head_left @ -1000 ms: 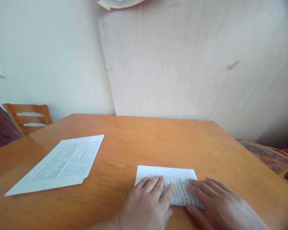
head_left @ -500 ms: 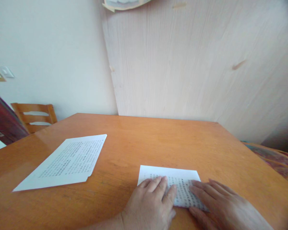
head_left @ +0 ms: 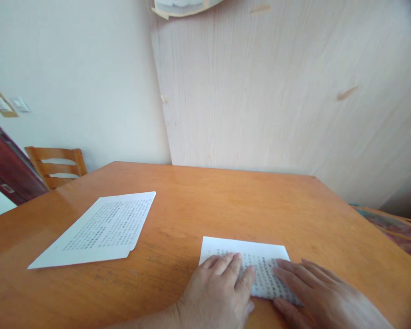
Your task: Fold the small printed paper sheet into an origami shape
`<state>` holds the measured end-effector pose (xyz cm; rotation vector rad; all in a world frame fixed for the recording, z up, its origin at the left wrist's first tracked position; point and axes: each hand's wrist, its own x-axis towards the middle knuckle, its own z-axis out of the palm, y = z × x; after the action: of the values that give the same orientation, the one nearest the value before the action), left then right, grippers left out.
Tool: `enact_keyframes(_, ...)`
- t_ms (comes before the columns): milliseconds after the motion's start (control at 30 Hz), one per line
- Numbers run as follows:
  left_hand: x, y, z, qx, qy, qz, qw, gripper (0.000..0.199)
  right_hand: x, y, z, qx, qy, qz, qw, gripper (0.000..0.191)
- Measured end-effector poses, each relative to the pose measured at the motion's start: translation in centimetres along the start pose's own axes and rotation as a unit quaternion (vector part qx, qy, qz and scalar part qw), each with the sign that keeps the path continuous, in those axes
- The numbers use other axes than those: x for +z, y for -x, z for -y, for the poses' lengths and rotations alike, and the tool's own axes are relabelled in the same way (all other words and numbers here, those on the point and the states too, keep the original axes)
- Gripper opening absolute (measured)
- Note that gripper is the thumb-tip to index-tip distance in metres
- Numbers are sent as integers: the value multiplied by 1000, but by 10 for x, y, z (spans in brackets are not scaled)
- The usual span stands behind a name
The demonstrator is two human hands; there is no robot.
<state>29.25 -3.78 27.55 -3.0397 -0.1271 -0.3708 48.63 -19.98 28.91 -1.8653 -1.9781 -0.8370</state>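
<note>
A printed sheet (head_left: 265, 274) is laid on the near part of the wooden table (head_left: 243, 198), right of the tabletop's middle, and is covered at its left by the left hand (head_left: 219, 285) and at its right edge by the right hand (head_left: 317, 290) — both spread over it, thumbs held apart from fingers. Printed pages (head_left: 106, 228) are placed on the table's left side, while a slatted wooden chair (head_left: 60, 168) is seen beyond the table's left edge.
</note>
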Motion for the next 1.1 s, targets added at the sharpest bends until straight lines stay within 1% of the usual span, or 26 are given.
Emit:
enact_keyframes(67, -1, 0, 0, -1, -2, -3, 1000, 50, 2, 1, -1, -1, -10, 14, 1000, 36)
enact_keyframes(200, -2, 1, 0, 1, -2, -15, 1000, 49, 5, 4, -3, 2, -22, 9, 1000, 35)
enact_keyframes(333, -1, 1, 0, 3, -2, -14, 1000, 49, 6, 5, -2, 5, -31, 25, 999, 33)
enact_keyframes(500, 1, 1, -1, -5, 4, 0, 1000, 50, 2, 1, -2, 2, -32, 56, 998, 29)
enact_keyframes(767, -2, 0, -1, -2, 4, -3, 1000, 50, -2, -5, -1, 1, -29, 54, 998, 28)
enact_keyframes(900, -7, -1, 0, 2, 6, 8, 1000, 49, -9, -7, 3, 26, -47, 54, 997, 27)
enact_keyframes(967, -10, -2, 1, 6, 8, 13, 1000, 48, -14, -8, 6, 46, -58, 72, 995, 25)
enact_keyframes(1100, -15, -5, 2, -3, 17, 30, 999, 44, -22, -14, 10, 98, -88, 162, 978, 22)
